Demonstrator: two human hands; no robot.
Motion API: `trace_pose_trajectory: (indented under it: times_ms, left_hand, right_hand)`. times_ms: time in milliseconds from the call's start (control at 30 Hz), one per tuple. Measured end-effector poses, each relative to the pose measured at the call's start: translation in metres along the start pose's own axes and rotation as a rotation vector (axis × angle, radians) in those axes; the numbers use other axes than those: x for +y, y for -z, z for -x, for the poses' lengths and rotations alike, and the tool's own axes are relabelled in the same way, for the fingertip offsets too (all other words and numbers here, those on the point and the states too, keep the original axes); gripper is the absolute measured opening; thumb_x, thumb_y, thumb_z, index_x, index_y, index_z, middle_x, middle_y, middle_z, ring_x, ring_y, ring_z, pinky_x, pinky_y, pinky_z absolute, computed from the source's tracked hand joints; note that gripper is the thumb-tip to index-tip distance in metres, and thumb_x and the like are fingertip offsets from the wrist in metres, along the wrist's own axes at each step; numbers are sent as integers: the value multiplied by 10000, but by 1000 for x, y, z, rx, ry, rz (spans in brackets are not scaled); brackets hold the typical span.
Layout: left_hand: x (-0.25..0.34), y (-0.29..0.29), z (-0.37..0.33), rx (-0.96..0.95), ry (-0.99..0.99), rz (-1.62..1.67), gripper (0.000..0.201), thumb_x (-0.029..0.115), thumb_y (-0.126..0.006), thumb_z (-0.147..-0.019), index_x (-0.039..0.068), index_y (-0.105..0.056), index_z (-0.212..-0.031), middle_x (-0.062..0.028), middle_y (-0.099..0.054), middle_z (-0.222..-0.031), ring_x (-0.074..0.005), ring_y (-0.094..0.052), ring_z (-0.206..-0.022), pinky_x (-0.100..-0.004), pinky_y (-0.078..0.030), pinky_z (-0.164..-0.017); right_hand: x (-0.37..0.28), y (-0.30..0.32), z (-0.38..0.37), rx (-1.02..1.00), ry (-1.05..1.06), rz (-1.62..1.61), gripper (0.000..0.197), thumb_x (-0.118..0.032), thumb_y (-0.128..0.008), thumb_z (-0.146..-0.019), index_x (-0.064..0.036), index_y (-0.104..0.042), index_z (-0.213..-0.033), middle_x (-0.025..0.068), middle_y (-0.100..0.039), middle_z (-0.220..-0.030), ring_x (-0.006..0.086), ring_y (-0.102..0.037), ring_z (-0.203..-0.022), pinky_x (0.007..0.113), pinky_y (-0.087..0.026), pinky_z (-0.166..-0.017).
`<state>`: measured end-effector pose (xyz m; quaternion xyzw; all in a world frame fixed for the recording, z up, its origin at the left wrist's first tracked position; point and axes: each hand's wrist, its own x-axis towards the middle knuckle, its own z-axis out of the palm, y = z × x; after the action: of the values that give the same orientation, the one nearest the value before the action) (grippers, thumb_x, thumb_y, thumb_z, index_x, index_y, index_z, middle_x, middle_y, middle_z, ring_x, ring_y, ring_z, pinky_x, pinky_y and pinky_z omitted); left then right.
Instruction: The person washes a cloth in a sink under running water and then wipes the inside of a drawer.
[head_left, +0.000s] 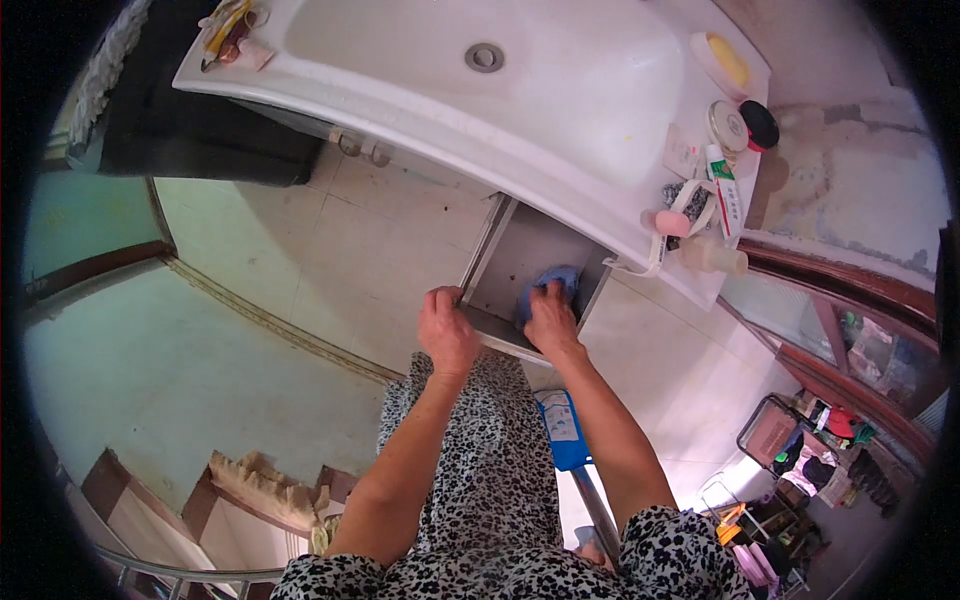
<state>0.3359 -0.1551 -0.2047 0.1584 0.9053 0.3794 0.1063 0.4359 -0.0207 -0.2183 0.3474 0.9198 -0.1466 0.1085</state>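
Observation:
A shallow grey drawer (pixel 512 262) is pulled out from under the white washbasin (pixel 400 100). My left hand (pixel 447 332) is closed on the drawer's front left corner, its fingertips over the rim. Inside the drawer, my right hand (pixel 551 318) presses a bunched blue cloth (pixel 562 277) against the bottom, near the right side. The fingers are bent around the cloth and partly hide it. Small dark specks lie on the drawer's bottom.
On the basin's right rim stand a soap dish (pixel 722 65), a round tin (pixel 727 126), a toothpaste tube (pixel 722 190) and a small bottle (pixel 712 256). A black bin-like container (pixel 190 130) stands left. Stairs (pixel 200 490) drop away lower left. A blue dustpan-like object (pixel 564 430) is beside my right forearm.

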Motion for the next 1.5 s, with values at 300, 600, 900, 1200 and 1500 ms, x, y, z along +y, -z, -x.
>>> trace_pose_trajectory:
  times_ms: [300,600,900,1200,1500]
  left_hand:
    - [0,4,-2,9,-21,26,268,-61,-419,-701,53,-546,-907,-124,-538,-898,-335,-543,-826,-398,-452,-700]
    - [9,4,-3,-5,-14,17,277,-57,-428,-709,53,-554,-930,-128,-540,-919,-336,-547,-828,-397,-452,-705]
    - [11,4,-4,-5,12,15,269,-54,-428,-710,59,-554,-919,-119,-544,-919,-335,-549,-837,-402,-451,-711]
    - [5,4,-4,-14,-5,17,275,-57,-434,-694,49,-551,-919,-130,-539,-906,-337,-540,-835,-405,-448,-712]
    - [7,5,-4,-24,-89,24,276,-63,-429,-698,45,-547,-923,-130,-538,-918,-344,-535,-847,-413,-437,-718]
  right_hand:
    - [-7,-6,-28,31,147,-370,221,-129,-641,-725,-68,-629,-938,111,-591,-1044,288,-556,-975,381,-468,-809]
    - [15,8,-36,-58,180,-3,340,-96,-531,-758,-44,-574,-1092,92,-527,-1178,277,-473,-1079,383,-370,-944]
    - [13,20,-29,-120,174,57,323,-68,-493,-778,-90,-599,-1082,60,-482,-1244,251,-458,-1111,412,-348,-938]
    - [16,24,-25,-163,367,156,436,-75,-559,-710,-108,-567,-1145,115,-422,-1307,292,-372,-1222,463,-297,-1015]
    - [-14,-6,-31,-228,536,-61,359,-118,-587,-723,-21,-564,-1068,175,-414,-1260,350,-435,-1102,445,-393,-932]
